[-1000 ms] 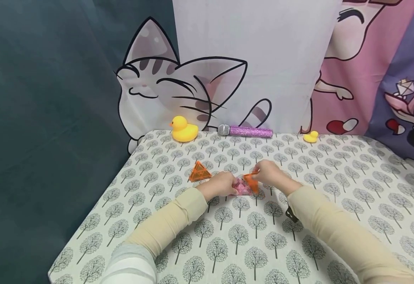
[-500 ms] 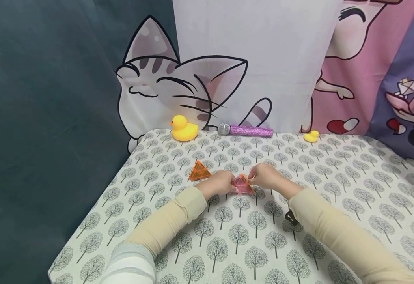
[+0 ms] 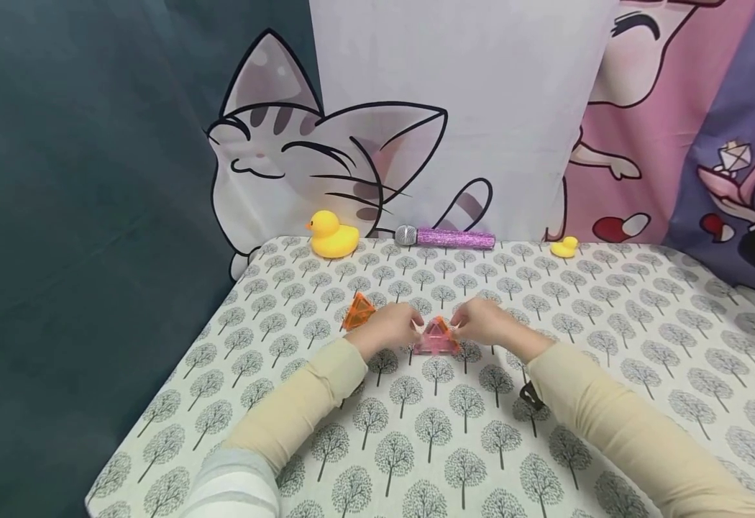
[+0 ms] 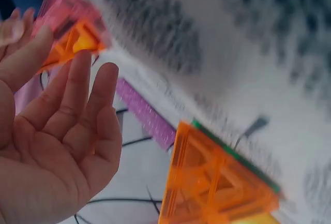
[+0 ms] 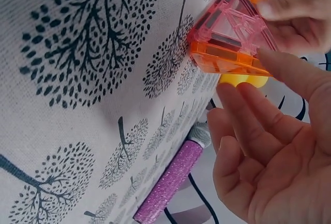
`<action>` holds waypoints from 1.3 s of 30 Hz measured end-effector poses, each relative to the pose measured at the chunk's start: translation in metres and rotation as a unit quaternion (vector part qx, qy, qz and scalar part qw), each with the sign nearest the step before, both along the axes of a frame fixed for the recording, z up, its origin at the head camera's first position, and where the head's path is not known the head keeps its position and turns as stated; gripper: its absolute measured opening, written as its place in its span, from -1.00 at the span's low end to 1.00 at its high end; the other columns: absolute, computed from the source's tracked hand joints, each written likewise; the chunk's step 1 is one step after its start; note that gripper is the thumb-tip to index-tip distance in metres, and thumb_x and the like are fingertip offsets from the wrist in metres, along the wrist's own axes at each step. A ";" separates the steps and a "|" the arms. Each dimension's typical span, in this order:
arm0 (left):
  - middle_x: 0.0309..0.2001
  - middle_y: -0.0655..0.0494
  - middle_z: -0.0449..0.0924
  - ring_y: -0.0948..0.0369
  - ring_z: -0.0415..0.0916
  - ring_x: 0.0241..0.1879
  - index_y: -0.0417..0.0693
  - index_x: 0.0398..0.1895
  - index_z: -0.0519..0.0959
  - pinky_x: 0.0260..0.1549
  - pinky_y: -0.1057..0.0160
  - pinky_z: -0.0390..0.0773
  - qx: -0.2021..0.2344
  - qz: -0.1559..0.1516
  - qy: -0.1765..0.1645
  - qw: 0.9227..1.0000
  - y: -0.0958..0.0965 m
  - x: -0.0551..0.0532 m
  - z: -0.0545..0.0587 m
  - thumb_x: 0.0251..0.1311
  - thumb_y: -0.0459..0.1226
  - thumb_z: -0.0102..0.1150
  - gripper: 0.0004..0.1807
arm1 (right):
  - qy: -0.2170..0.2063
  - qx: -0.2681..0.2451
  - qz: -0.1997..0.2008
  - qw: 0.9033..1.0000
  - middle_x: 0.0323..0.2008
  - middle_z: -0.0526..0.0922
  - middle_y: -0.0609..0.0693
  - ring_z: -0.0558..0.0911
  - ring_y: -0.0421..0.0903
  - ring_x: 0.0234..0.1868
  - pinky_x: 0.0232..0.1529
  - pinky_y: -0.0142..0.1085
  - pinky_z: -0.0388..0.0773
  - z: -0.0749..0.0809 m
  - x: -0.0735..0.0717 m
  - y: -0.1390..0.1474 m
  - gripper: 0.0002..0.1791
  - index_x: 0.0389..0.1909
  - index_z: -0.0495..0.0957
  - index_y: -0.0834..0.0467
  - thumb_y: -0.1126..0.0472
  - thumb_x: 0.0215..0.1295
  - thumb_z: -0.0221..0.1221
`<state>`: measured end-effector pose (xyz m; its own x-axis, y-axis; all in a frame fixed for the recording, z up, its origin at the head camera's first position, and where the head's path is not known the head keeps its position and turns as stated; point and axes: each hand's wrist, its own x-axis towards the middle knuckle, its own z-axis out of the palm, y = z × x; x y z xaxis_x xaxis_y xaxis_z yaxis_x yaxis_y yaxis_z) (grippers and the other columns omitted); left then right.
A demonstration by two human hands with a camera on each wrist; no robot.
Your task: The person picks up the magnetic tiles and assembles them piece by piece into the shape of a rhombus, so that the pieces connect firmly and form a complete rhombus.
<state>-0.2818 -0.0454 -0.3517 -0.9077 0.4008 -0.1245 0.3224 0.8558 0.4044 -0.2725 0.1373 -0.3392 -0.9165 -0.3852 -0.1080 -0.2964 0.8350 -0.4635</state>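
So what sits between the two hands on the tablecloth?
Head view: a small pink-and-orange tile pyramid stands between the left hand and right hand, fingertips of both at its sides.

The tabletop [image 3: 546, 302] is viewed from above by the head camera. The pyramid [image 3: 436, 337] [image 5: 232, 40] is seen close by both wrist cameras.
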 end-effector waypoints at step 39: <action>-0.34 0.10 0.50 0.17 0.39 -0.33 -0.07 -0.24 0.53 -0.24 0.20 0.39 -0.081 0.046 0.009 0.996 -0.027 -0.028 0.009 -0.11 -0.12 0.28 -0.65 | 0.047 0.082 0.026 0.995 -0.16 0.56 0.08 0.51 0.04 -0.18 -0.17 -0.02 0.40 -0.016 -0.007 0.003 -0.60 -0.24 0.56 0.13 -0.04 -0.07 0.24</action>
